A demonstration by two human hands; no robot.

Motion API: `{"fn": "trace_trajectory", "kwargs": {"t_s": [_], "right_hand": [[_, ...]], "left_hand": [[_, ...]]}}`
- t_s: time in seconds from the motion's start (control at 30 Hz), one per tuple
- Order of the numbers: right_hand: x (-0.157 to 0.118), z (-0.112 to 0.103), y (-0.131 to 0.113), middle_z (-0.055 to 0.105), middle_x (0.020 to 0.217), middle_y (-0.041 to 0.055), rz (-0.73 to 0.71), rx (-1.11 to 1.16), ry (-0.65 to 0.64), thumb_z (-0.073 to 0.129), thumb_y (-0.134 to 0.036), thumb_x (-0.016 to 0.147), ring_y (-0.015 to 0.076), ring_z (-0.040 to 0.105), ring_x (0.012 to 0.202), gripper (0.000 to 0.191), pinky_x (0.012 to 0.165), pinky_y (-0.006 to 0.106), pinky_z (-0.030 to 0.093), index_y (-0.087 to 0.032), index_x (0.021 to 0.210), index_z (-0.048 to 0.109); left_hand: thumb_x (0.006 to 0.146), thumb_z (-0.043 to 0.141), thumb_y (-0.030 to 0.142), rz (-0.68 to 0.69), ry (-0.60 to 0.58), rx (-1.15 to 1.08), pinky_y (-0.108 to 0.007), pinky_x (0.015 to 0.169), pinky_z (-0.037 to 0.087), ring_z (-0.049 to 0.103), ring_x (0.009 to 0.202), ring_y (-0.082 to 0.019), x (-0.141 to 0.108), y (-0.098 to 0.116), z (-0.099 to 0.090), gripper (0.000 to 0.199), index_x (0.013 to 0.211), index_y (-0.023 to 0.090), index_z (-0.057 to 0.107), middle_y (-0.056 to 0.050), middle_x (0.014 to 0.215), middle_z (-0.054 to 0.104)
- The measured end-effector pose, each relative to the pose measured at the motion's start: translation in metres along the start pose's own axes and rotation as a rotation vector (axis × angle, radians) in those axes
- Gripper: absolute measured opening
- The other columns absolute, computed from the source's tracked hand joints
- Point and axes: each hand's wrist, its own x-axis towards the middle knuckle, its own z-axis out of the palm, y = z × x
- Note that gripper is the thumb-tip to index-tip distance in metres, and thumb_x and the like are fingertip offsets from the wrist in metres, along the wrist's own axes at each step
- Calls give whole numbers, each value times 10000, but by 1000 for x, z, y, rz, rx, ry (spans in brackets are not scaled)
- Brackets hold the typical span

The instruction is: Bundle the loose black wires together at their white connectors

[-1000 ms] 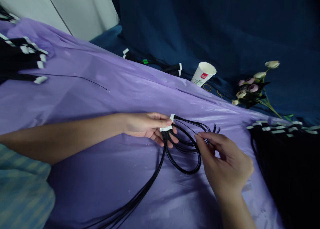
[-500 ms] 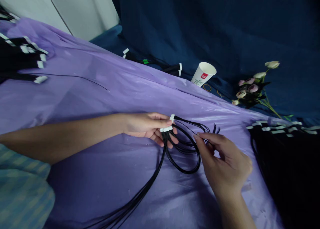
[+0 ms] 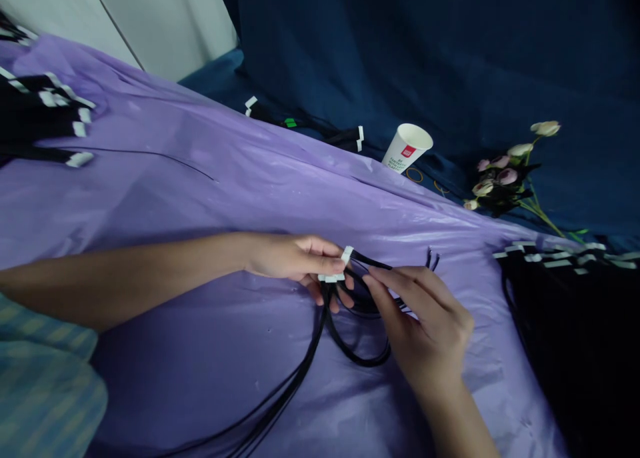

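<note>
My left hand [image 3: 310, 261] is closed on the white connectors [image 3: 331, 277] of a black wire harness, thumb pressed on top. From them the black wires [image 3: 314, 358] loop to the right and trail down toward the lower left. My right hand [image 3: 425, 325] is just right of the connectors, thumb and forefinger pinched together on a thin black wire of the same harness. The exact wire tip is hidden by the fingers. Two loose wire ends [image 3: 433, 258] stick up behind the right hand.
Purple sheeting [image 3: 200, 218] covers the table. Bundles of black wires with white connectors lie at the left [image 3: 55, 111] and right [image 3: 565, 311]. Beyond the sheet's far edge are a paper cup [image 3: 407, 148], artificial flowers [image 3: 505, 175] and another harness [image 3: 310, 125].
My right hand has moved left, closer to the connectors, keeping its pinch. My left hand with the connectors has come slightly lower.
</note>
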Motion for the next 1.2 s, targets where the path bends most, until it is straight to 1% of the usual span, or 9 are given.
{"fn": "trace_trajectory", "kwargs": {"t_s": [0.4,0.6,0.67,0.73,0.83,0.9,0.97,1.07,1.2], "right_hand": [[2,6,-6,682,799,17,59,51,-28,681,-96,840,128,623,720,92,691,254,498,-180,875,685],[2,0,1,675,829,25,67,21,-29,671,-102,837,131,620,702,135,663,244,511,-189,939,667],[1,-5,7,663,812,15,194,27,-10,697,-162,824,122,601,647,148,619,236,512,-196,963,655],[-2,-11,14,644,771,5,406,107,-30,716,-259,811,121,594,624,184,572,225,508,-197,966,639],[-4,-17,22,614,722,3,683,306,-217,688,-364,818,120,568,602,211,480,198,448,-186,913,628],[-3,-17,24,600,703,0,783,461,-351,689,-387,809,111,544,582,226,466,193,418,-178,859,621],[-2,-16,22,593,680,-9,841,597,-403,726,-386,776,106,542,571,249,492,199,427,-172,844,619],[0,-14,17,597,663,-19,872,701,-334,783,-354,725,93,552,571,262,541,197,451,-169,838,635],[3,-19,13,611,642,-29,920,827,-208,825,-282,677,85,580,560,244,563,191,485,-180,813,649]], "left_hand": [[873,612,476,29,-66,29,-256,671,480,695,764,-165,1,-5,-3,315,962,174,614,-88,916,738],[872,632,443,37,1,-64,-254,640,482,701,744,-172,2,-5,-4,286,940,165,628,-82,894,739],[891,613,425,60,37,-123,-263,652,485,704,775,-181,2,-5,-6,274,954,158,621,-97,933,740],[913,587,408,80,71,-165,-268,663,484,703,814,-188,3,-5,-7,273,975,144,616,-114,962,736],[914,585,396,99,122,-205,-277,677,479,701,834,-190,3,-4,-8,261,971,144,623,-110,969,732],[900,593,409,108,135,-215,-289,693,478,698,841,-189,4,-4,-8,234,947,185,648,-83,968,738],[883,600,433,119,138,-209,-299,704,479,692,839,-186,5,-3,-7,213,928,239,678,-55,970,744],[891,581,445,99,159,-196,-301,715,479,688,843,-179,5,-2,-6,222,937,257,691,-47,994,743],[923,546,411,77,185,-210,-299,732,479,693,841,-175,4,0,-5,251,983,196,661,-69,999,735]]}}
